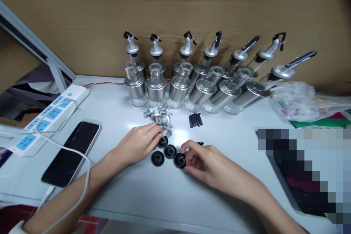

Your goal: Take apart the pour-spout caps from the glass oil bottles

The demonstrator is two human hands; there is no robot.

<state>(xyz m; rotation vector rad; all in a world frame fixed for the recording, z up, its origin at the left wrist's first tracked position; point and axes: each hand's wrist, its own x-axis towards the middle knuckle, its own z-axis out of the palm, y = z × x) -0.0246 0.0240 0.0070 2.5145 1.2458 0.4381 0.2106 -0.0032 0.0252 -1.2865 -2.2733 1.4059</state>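
- Closest to the camera: two bare forearms (233, 186) reaching over the table's (153, 193) near edge.
- Right hand (205, 162) has a black disc (180, 161) pinched between thumb and fingers, mid-table. Left hand (142, 140) is well apart from it, fingertips by the silver spout tops (164, 119); can't tell if it's gripping one.
- Still loose: other black discs (157, 158), those tops, plus little black levers (195, 120).
- Toward the far edge, five open bottles (179, 89) look unfinished, while seven topped bottles (187, 49) look done. Over halfway, I'd guess.
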